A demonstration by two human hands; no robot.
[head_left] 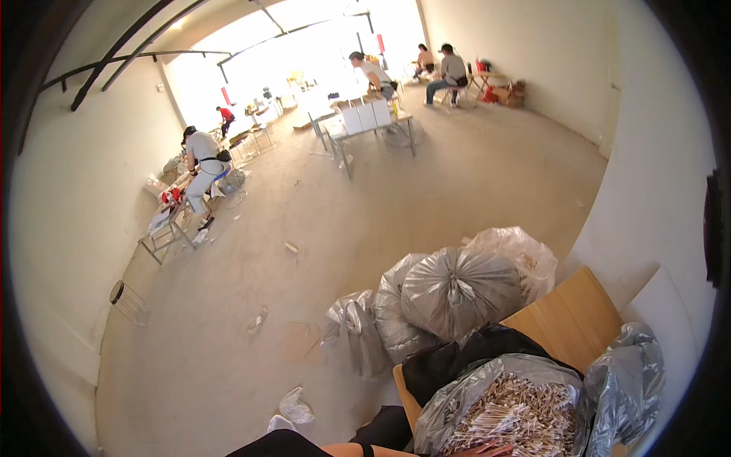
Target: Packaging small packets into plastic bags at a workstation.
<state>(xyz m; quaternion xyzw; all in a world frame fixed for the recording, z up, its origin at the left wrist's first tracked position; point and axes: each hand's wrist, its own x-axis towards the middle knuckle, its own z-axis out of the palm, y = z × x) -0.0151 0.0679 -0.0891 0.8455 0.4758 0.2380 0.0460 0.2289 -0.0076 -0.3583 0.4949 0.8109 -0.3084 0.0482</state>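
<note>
An arm with a black sleeve [282, 445] and a dark band [368, 451] runs along the lower edge toward the right, and appears to be my left. What seems to be part of my left hand [487, 450] shows at the very bottom, against a heap of thin wooden sticks with white ends, like cotton swabs [525, 411]. Its fingers are mostly cut off, so their grip is unclear. The swabs fill an open grey plastic bag [434, 415]. My right hand is out of view.
Stuffed grey bags [457, 293] and a clear bag [525, 255] stand beyond the swabs. A wooden board [571, 308], black plastic [480, 354] and another grey bag [624, 381] surround them. A stool [128, 301] stands left; several people work at tables [373, 129] farther off.
</note>
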